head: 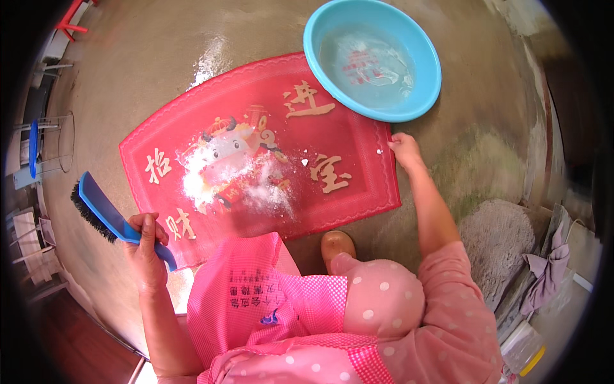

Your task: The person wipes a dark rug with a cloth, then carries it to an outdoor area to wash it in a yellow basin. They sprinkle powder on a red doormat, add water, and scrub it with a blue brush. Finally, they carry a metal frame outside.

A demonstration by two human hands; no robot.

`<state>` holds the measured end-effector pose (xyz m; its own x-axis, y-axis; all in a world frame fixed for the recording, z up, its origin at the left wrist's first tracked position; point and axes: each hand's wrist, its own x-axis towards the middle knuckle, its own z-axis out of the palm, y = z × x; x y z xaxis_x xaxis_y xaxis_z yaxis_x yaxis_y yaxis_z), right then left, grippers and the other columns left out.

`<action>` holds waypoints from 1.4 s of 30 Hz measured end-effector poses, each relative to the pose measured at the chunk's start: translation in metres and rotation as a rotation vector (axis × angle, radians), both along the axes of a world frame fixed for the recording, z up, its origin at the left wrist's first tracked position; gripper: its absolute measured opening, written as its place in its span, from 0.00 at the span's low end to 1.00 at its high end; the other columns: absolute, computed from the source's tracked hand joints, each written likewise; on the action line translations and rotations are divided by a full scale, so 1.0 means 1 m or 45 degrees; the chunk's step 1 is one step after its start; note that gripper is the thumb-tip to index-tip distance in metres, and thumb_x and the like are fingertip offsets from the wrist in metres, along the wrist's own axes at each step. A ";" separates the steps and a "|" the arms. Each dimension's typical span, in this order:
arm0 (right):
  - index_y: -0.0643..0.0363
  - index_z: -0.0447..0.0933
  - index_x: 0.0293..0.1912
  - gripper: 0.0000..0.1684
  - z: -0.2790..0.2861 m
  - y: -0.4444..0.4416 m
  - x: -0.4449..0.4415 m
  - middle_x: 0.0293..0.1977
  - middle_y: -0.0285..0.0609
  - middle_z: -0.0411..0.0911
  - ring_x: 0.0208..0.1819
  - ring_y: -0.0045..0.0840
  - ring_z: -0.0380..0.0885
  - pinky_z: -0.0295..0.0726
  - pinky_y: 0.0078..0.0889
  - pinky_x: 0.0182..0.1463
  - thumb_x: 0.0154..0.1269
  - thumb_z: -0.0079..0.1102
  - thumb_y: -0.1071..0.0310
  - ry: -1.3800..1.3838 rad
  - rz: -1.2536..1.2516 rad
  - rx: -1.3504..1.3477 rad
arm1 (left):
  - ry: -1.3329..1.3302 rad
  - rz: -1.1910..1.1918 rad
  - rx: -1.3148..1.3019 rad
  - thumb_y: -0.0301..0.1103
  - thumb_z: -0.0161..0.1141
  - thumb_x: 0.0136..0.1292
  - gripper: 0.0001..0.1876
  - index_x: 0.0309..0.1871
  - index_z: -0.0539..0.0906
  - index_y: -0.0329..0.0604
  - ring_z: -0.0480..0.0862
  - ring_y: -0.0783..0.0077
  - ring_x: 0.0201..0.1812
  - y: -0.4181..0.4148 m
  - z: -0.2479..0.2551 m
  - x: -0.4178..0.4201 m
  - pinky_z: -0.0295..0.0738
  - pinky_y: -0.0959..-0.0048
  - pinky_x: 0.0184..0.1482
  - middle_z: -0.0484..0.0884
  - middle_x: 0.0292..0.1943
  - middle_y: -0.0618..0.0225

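My left hand [147, 245] grips the handle of a blue scrubbing brush [103, 206], its dark bristles facing outward to the left. The brush is held up near the left edge of a red doormat [345, 211], which bears a cartoon ox and large characters. White powder [201, 175] is heaped and scattered over the mat's middle. At the mat's right edge, my right hand [405, 149] pinches the border between thumb and fingers. Just beyond that hand, a light blue plastic basin [429, 91] with cloudy water overlaps the mat's far right corner.
Wet concrete floor [144, 62] surrounds the mat. A rough stone block [499, 245] and a grey cloth [547, 273] are at right. Along the left stand a blue-topped stool [33, 149] and wooden pieces [31, 245]. A red stool [72, 21] shows at far left.
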<state>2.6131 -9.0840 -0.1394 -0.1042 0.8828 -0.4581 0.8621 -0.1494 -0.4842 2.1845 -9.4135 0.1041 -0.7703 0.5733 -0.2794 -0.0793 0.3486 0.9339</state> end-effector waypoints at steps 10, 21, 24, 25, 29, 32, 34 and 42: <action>0.59 0.58 0.64 0.40 0.076 0.050 -0.045 0.59 0.53 0.64 0.57 0.42 0.68 0.74 0.45 0.55 0.58 0.66 0.57 -0.099 -0.705 0.883 | 0.060 0.012 -0.063 0.34 0.56 0.68 0.10 0.38 0.77 0.34 0.70 0.81 0.22 -0.005 0.012 0.000 0.65 0.81 0.26 0.73 0.20 0.71; 0.62 0.63 0.58 0.27 0.020 0.103 -0.070 0.54 0.49 0.69 0.53 0.44 0.73 0.80 0.56 0.50 0.56 0.50 0.76 1.477 -1.301 -0.267 | 0.036 0.056 -0.053 0.34 0.56 0.68 0.10 0.39 0.77 0.34 0.71 0.80 0.23 -0.008 0.017 0.004 0.66 0.81 0.27 0.73 0.21 0.71; 0.61 0.63 0.59 0.27 0.026 0.119 -0.073 0.55 0.49 0.69 0.54 0.44 0.73 0.79 0.58 0.51 0.58 0.50 0.74 1.453 -1.271 -0.211 | 0.029 0.067 -0.042 0.34 0.55 0.69 0.10 0.39 0.77 0.34 0.71 0.80 0.23 -0.003 0.014 0.005 0.66 0.81 0.27 0.73 0.22 0.71; 0.60 0.63 0.59 0.27 0.026 0.126 -0.075 0.55 0.50 0.69 0.55 0.45 0.72 0.78 0.58 0.51 0.58 0.50 0.74 1.446 -1.260 -0.212 | 0.021 0.070 -0.037 0.34 0.55 0.69 0.10 0.39 0.77 0.34 0.71 0.80 0.23 -0.001 0.013 0.006 0.67 0.81 0.28 0.73 0.22 0.71; 0.59 0.63 0.60 0.28 0.031 0.141 -0.077 0.57 0.50 0.69 0.56 0.44 0.71 0.77 0.58 0.51 0.62 0.56 0.67 1.313 -1.217 -0.220 | 0.025 0.051 -0.069 0.34 0.55 0.69 0.10 0.40 0.77 0.34 0.72 0.80 0.24 0.005 0.009 0.009 0.67 0.81 0.28 0.74 0.22 0.71; 0.61 0.64 0.61 0.30 0.041 0.156 -0.070 0.58 0.53 0.68 0.57 0.45 0.70 0.73 0.56 0.56 0.62 0.59 0.62 0.722 -1.004 0.357 | 0.022 0.053 -0.056 0.34 0.55 0.69 0.09 0.40 0.77 0.35 0.72 0.80 0.24 0.009 0.006 0.008 0.68 0.81 0.28 0.74 0.22 0.70; 0.60 0.65 0.61 0.32 0.042 0.168 -0.066 0.58 0.54 0.69 0.58 0.45 0.70 0.69 0.50 0.60 0.61 0.61 0.58 -0.198 -0.541 1.360 | 0.010 0.075 -0.060 0.33 0.54 0.69 0.09 0.40 0.77 0.35 0.72 0.80 0.24 0.008 0.004 0.009 0.68 0.81 0.29 0.74 0.22 0.70; 0.69 0.74 0.52 0.29 0.005 0.224 -0.131 0.47 0.50 0.77 0.51 0.38 0.76 0.72 0.38 0.55 0.65 0.56 0.51 0.034 -0.138 0.404 | 0.008 0.156 -0.132 0.34 0.55 0.69 0.09 0.40 0.76 0.35 0.72 0.80 0.25 -0.012 0.003 0.009 0.68 0.80 0.30 0.74 0.24 0.71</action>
<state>2.4824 -8.8597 -0.1346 -0.0104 0.9875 -0.1572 0.8360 -0.0776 -0.5431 2.1935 -9.4253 0.1075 -0.8343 0.4434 -0.3275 -0.1215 0.4316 0.8939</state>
